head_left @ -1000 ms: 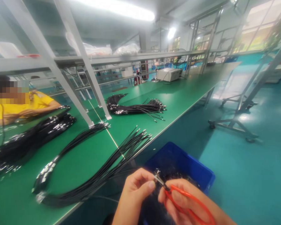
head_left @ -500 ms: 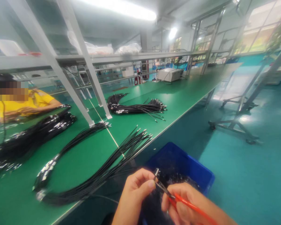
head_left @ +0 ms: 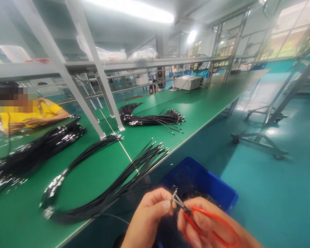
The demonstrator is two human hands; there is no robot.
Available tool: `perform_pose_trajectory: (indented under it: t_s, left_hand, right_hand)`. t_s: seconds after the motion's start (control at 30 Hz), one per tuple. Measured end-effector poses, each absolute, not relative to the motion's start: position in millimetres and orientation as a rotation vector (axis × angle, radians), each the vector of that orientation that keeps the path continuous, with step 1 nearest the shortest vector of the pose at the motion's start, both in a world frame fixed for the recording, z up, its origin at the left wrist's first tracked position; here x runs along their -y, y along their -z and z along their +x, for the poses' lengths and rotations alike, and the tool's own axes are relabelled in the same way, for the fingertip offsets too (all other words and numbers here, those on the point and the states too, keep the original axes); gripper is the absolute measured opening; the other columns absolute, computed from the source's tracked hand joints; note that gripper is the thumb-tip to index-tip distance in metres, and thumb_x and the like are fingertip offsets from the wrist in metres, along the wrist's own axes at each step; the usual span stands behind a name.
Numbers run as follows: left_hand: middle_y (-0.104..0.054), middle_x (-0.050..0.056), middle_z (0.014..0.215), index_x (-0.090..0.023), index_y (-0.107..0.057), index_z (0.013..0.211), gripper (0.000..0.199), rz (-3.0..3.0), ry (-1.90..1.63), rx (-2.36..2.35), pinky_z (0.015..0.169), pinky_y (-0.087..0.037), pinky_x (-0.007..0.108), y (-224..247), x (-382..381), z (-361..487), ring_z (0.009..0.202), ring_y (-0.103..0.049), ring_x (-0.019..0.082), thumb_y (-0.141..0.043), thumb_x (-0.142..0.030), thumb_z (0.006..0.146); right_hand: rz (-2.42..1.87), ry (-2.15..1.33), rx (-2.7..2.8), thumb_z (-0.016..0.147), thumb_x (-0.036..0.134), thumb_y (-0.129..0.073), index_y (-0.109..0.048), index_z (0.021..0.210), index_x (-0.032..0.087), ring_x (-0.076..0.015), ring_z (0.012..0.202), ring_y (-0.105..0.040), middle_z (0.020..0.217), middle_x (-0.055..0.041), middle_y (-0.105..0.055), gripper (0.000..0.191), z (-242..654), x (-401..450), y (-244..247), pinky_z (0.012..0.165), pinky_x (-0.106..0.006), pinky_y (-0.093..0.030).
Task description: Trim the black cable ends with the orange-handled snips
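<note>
My right hand [head_left: 198, 220] grips scissors [head_left: 211, 217] with red loop handles. Their blades are parted a little and reach the tips of my left fingers. My left hand [head_left: 155, 208], closed in a pinch, holds the end of a thin black cable; a small shiny tip [head_left: 174, 188] sticks up past the fingers beside the blades. Part of the cable [head_left: 116, 217] shows left of the wrist, the rest is hidden. On the green bench to the left, a bundle of black cables [head_left: 93, 208] lies in a curve with its pale ends toward me.
Below my hands stands a blue bin [head_left: 212, 182] with dark bits inside. Further cable bundles lie on the green bench [head_left: 88, 182], by the metal uprights [head_left: 107, 93] and at left. Across the bench sits a person in yellow [head_left: 48, 108]. A wheeled stand [head_left: 263, 137] is at right.
The scissors' handles have spread apart and the blades have opened slightly at the left fingertips. Both hands stay in nearly the same place; the view has shifted a little.
</note>
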State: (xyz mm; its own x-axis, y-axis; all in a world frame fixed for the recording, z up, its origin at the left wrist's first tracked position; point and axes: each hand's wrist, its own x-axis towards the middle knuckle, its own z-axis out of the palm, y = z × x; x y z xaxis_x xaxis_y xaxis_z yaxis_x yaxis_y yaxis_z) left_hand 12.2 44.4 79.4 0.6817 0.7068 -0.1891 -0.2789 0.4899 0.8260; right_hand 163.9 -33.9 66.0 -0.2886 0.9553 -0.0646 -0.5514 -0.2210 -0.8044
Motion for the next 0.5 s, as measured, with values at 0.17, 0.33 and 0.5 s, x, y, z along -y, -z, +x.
perform_pose_trajectory:
  t_s: [0.17,0.33,0.5]
  left_hand:
    - [-0.059,0.0,0.057,-0.012,-0.068,0.063,0.014,0.895,-0.653,-0.572,0.058,-0.034,0.022,-78,-44,12,0.055,-0.045,0.011,-0.075,-0.025,0.065]
    - [-0.059,0.0,0.059,-0.012,-0.068,0.065,0.015,0.931,-0.673,-0.588,0.059,-0.036,0.022,-77,-45,11,0.058,-0.047,0.011,-0.076,-0.026,0.065]
    - [-0.06,-0.001,0.058,-0.013,-0.066,0.063,0.018,0.955,-0.717,-0.622,0.055,-0.034,0.018,-76,-45,13,0.055,-0.044,0.008,-0.08,-0.026,0.063]
  right_hand:
    - [-0.79,-1.767,0.854,0.071,0.055,-0.067,-0.063,0.082,0.01,-0.0025,0.033,-0.032,0.049,0.0019,-0.055,0.047,168,30,-68,0.031,-0.015,-0.019]
    - [-1.278,-1.756,0.989,0.069,0.046,-0.07,-0.058,0.079,0.017,-0.0038,0.032,-0.035,0.046,0.0081,-0.05,0.033,169,33,-82,0.031,-0.014,-0.021]
    - [-1.391,-1.649,1.077,0.068,0.045,-0.069,-0.064,0.082,0.016,-0.0078,0.052,-0.041,0.061,0.0038,-0.051,0.033,171,46,-101,0.05,-0.019,-0.032]
